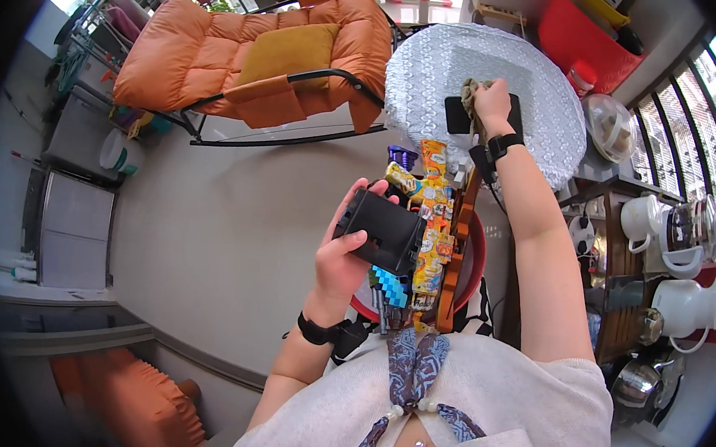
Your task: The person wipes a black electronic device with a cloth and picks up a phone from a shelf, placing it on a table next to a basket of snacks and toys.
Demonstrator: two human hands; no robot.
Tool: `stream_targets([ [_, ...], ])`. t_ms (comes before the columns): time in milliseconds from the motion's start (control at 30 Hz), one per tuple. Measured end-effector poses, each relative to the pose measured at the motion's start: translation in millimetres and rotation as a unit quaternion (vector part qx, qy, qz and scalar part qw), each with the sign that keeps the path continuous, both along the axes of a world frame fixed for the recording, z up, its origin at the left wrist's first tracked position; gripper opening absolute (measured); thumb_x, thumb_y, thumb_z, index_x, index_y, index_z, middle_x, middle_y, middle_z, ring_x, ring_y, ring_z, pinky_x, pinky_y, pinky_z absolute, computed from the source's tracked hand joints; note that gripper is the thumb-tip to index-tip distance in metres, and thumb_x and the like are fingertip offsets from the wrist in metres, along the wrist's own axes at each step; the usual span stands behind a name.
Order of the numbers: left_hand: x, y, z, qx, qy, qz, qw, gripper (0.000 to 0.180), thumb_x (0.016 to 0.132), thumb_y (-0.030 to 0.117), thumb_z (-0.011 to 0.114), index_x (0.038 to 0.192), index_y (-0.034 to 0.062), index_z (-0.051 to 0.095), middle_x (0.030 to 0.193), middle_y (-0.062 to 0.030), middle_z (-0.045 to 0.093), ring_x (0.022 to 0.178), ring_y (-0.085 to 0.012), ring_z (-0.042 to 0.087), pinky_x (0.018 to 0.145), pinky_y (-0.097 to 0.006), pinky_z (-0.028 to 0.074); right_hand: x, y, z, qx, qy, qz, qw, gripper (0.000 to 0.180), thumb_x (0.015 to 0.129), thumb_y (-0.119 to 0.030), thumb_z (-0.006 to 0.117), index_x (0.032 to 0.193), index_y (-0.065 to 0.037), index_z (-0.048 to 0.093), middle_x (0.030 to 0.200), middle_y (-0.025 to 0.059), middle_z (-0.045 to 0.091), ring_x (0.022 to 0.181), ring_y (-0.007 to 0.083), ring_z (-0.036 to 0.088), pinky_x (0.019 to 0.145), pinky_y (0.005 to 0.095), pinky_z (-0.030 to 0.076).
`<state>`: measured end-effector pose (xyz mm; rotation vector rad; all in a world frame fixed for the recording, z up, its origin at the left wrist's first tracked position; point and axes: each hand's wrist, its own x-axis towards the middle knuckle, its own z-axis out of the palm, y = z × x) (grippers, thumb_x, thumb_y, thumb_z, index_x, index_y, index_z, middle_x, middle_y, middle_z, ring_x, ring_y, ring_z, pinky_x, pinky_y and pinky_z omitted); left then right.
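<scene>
My left hand (339,266) grips a black, box-like plastic case (381,227) in front of my body, the thumb across its face. Stretched out over the round table, my right hand (493,106) is closed on a crumpled olive-brown cloth (470,94). Beneath the cloth and that hand lies a flat black rectangular thing (457,119); its kind I cannot make out. Close to the left hand stands a yellow patterned toy gun (433,238), among other toys in a red tub (479,254). A blue pixelated toy (390,285) sits below the black case.
A lace-covered round table (421,69) stands ahead, beside an orange rocking lounge chair (178,50) at the left. A red bin (570,38) is at the far right. Along the right side, a wooden shelf (607,268) bears white jugs (688,307) and a metal kettle (638,382).
</scene>
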<state>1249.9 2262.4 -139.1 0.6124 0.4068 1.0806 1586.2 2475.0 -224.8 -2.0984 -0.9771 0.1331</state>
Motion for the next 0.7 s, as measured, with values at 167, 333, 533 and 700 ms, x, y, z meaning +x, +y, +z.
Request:
stream_targets([
  [167,3,9,-8,-0.054,-0.078,-0.022,0.995,0.076,0.074,0.007,0.057,0.146,0.0005,0.032,0.140,-0.0214,0.046,0.134,-0.0363,0.042,0.115,-0.049,0.032,15,2,-15,0.057,-0.007,0.002,0.998,0.039,0.088,-0.033,0.065,0.111,-0.003,0.055,0.103,0.0234,0.068,0.100,0.0414,0.064,0.084,0.0478,0.050],
  [333,0,13,-14,-0.086,-0.066,-0.010,0.994,0.079,0.072,0.013,0.057,0.146,0.0006,0.033,0.140,-0.0225,0.047,0.134,-0.0376,0.042,0.115,-0.051,0.032,-13,-38,31,0.179,0.007,0.044,0.983,0.036,0.088,-0.030,0.067,0.110,-0.003,0.056,0.096,0.0216,0.067,0.090,0.0390,0.065,0.080,0.0437,0.050],
  [533,14,20,-25,-0.078,-0.056,-0.043,0.994,0.076,0.076,0.021,0.056,0.146,-0.0009,0.034,0.138,-0.0226,0.049,0.132,-0.0375,0.045,0.113,-0.051,0.034,-37,-130,101,0.329,0.196,0.178,0.907,0.024,0.092,-0.021,0.068,0.104,-0.002,0.059,0.089,0.0054,0.065,0.083,0.0132,0.061,0.074,0.0295,0.050],
  [700,24,12,-17,-0.089,-0.096,-0.105,0.986,0.076,0.096,0.057,0.045,0.144,-0.0009,0.037,0.140,-0.0181,0.049,0.133,-0.0305,0.046,0.109,-0.047,0.040,-103,-215,118,0.150,0.149,0.506,0.836,0.065,0.085,-0.038,0.074,0.132,0.000,0.049,0.127,0.0177,0.055,0.119,0.0256,0.054,0.103,0.0383,0.040],
])
